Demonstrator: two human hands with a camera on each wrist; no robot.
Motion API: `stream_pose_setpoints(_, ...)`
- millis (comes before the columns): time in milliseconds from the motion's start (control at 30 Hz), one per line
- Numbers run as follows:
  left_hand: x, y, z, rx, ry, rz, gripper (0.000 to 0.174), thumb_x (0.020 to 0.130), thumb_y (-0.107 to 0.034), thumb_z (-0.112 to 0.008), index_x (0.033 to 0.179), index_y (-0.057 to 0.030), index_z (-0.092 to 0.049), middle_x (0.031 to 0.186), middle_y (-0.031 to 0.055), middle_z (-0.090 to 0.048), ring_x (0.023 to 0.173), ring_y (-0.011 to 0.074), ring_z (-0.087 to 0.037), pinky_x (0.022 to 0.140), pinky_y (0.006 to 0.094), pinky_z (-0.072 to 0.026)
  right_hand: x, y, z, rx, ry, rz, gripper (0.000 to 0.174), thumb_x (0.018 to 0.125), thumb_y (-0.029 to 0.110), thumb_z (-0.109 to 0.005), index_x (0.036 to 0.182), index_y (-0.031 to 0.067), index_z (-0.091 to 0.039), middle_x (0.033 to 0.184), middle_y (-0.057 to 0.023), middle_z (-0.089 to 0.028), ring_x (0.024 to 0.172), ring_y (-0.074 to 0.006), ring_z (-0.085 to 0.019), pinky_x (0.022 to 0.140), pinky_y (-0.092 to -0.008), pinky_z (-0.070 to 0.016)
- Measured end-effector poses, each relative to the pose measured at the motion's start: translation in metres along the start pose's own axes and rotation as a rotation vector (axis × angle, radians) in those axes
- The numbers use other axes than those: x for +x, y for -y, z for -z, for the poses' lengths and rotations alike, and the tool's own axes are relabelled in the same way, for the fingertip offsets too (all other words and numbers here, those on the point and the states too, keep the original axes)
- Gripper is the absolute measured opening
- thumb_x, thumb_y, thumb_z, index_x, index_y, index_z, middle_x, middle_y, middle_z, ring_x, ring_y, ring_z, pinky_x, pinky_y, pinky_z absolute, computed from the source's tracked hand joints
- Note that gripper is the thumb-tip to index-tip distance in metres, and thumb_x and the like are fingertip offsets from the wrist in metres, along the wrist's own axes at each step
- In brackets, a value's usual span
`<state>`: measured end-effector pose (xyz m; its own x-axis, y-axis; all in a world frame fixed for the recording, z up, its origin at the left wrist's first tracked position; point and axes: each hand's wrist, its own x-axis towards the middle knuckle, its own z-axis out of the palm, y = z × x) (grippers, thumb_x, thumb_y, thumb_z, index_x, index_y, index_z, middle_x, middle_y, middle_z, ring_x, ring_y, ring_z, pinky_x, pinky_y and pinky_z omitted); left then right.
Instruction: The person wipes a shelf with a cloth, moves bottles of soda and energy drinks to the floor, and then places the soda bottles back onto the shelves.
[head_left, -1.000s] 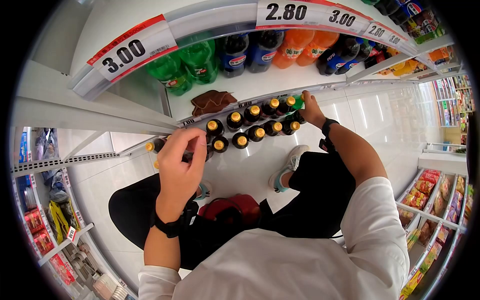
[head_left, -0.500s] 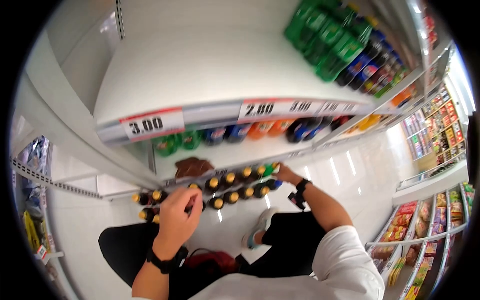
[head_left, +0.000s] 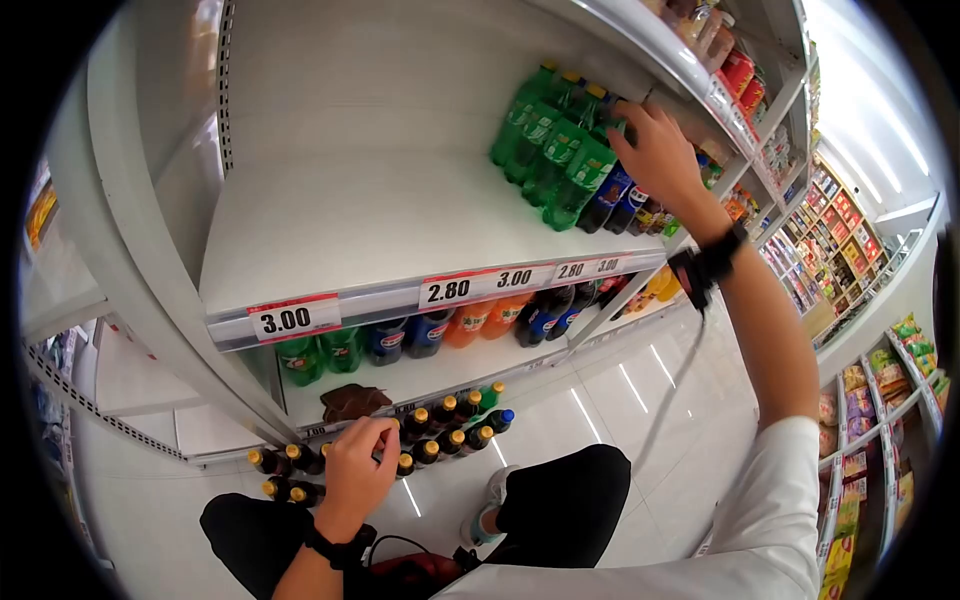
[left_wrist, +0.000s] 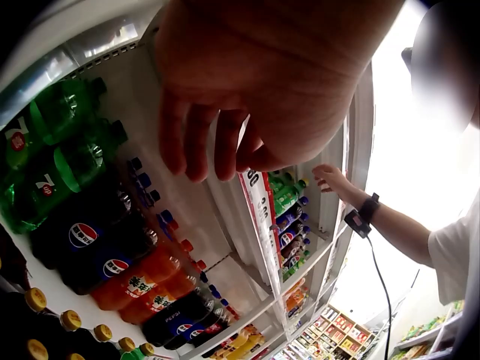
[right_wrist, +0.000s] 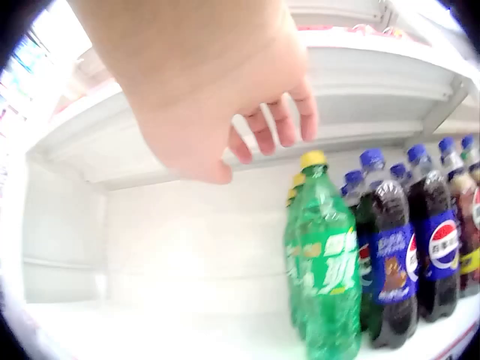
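Note:
In the head view my right hand (head_left: 660, 160) is raised at the upper shelf, beside the tops of green bottles (head_left: 580, 180). The right wrist view has this hand (right_wrist: 225, 97) with fingers spread loosely above a yellow-capped green bottle (right_wrist: 328, 262), a gap between them. My left hand (head_left: 358, 470) hangs with loosely bent fingers over dark yellow-capped bottles (head_left: 425, 452) standing on the floor; nothing shows in its grasp. Seen from the left wrist, that hand (left_wrist: 255, 97) has its fingers dangling, and large 7-Up bottles (left_wrist: 64, 176) stand on the lower shelf behind.
Pepsi bottles (right_wrist: 439, 247) stand right of the green ones. The upper shelf's front edge (head_left: 380, 303) carries price tags. A brown crumpled item (head_left: 354, 402) lies on the lower shelf, left of my left hand. A metal upright (head_left: 150, 230) borders the shelves at left.
My right hand has left the green-capped bottle in the floor group and risen to the upper shelf's green bottles. The head view has tilted up; my left hand stays over the floor bottles.

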<state>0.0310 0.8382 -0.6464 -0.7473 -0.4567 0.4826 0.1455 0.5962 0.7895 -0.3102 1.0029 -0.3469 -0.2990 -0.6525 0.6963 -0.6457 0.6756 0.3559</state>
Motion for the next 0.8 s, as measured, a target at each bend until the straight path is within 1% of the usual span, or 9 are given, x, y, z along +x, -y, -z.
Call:
stream_pose_setpoints(133,0.002,-0.009,-0.005,-0.038,-0.023,-0.034,0.008,0.082,-0.001,-0.066,0.089,-0.0017,-0.064,0.074,0.01,-0.06,0.063,0.0254,-0.06,0.056,0.0338,-0.0472,0.051,-0.017,-0.042,-0.179,-0.074,0.01,0.045,0.09,0.036,-0.058,0.129,0.0145,-0.055,0.117,-0.0154,-0.059,0.109,-0.0386,-0.06,0.087,-0.0462,-0.0521)
stream_pose_setpoints(200,0.003,-0.012,-0.002,-0.037,-0.028,-0.038,0.007,0.083,-0.002,-0.066,0.089,-0.002,-0.064,0.074,0.0102,-0.06,0.064,0.027,-0.06,0.057,0.0346,-0.0478,0.067,-0.012,-0.052,-0.247,0.222,-0.219,0.055,0.091,0.048,-0.052,0.136,0.0163,-0.049,0.127,-0.0188,-0.056,0.115,-0.0434,-0.057,0.092,-0.049,-0.0503)
stream_pose_setpoints(300,0.002,-0.009,0.001,-0.015,-0.056,-0.023,0.006,0.083,-0.003,-0.066,0.089,-0.0023,-0.064,0.074,0.01,-0.061,0.065,0.0273,-0.061,0.058,0.0347,-0.0479,0.075,-0.012,-0.062,-0.268,0.324,-0.32,0.061,0.09,0.053,-0.046,0.139,0.0168,-0.048,0.129,-0.0201,-0.059,0.118,-0.036,-0.058,0.096,-0.0463,-0.0492)
stream_pose_setpoints(333,0.002,-0.005,0.002,-0.015,-0.053,-0.017,0.005,0.084,-0.003,-0.066,0.089,-0.0024,-0.064,0.074,0.0097,-0.061,0.065,0.0277,-0.061,0.057,0.0351,-0.0478,0.081,-0.013,-0.065,-0.239,0.364,-0.348,0.062,0.089,0.055,-0.045,0.138,0.0164,-0.05,0.129,-0.0208,-0.059,0.117,-0.0372,-0.06,0.096,-0.0476,-0.0487)
stream_pose_setpoints(433,0.003,-0.004,0.006,-0.003,-0.061,-0.012,0.005,0.084,-0.003,-0.066,0.089,-0.0024,-0.064,0.074,0.0094,-0.061,0.065,0.0277,-0.061,0.057,0.0353,-0.0476,0.1,-0.037,-0.088,-0.148,0.439,-0.289,0.062,0.09,0.058,-0.046,0.138,0.0189,-0.05,0.121,-0.0215,-0.063,0.11,-0.04,-0.062,0.088,-0.052,-0.0505)
stream_pose_setpoints(467,0.003,-0.001,0.006,-0.002,-0.06,-0.01,0.005,0.084,-0.003,-0.066,0.089,-0.0024,-0.064,0.074,0.0094,-0.061,0.065,0.0277,-0.061,0.057,0.0353,-0.0476,0.1,-0.034,-0.087,-0.09,0.388,-0.265,0.058,0.089,0.057,-0.052,0.132,0.0187,-0.055,0.111,-0.0214,-0.067,0.104,-0.0374,-0.065,0.086,-0.0504,-0.0513)
stream_pose_setpoints(567,0.003,0.003,0.006,-0.001,-0.03,-0.012,0.008,0.085,-0.003,-0.066,0.092,-0.0002,-0.064,0.077,0.0102,-0.062,0.064,0.0225,-0.061,0.059,0.0305,-0.0491,0.103,-0.036,-0.076,-0.027,0.418,-0.17,0.056,0.086,0.046,-0.059,0.127,0.0088,-0.055,0.112,-0.0202,-0.067,0.106,-0.0393,-0.063,0.092,-0.0459,-0.0503)
stream_pose_setpoints(633,0.005,0.002,0.006,-0.018,-0.037,0.011,0.004,0.085,-0.004,-0.066,0.088,-0.0025,-0.063,0.074,0.0095,-0.061,0.065,0.0277,-0.061,0.057,0.0353,-0.0475,0.109,-0.038,-0.081,-0.008,0.425,-0.111,0.056,0.085,0.044,-0.061,0.127,0.008,-0.054,0.111,-0.0202,-0.067,0.105,-0.0393,-0.064,0.092,-0.0459,-0.0502)
stream_pose_setpoints(800,0.002,0.004,0.002,-0.061,-0.005,0.007,0.005,0.085,-0.005,-0.065,0.09,-0.0035,-0.064,0.074,0.01,-0.061,0.065,0.0278,-0.061,0.057,0.0353,-0.0478,0.109,-0.017,-0.064,0.006,0.481,-0.034,0.056,0.087,0.045,-0.059,0.13,0.0088,-0.051,0.112,-0.0204,-0.067,0.104,-0.0394,-0.064,0.093,-0.0481,-0.0493)
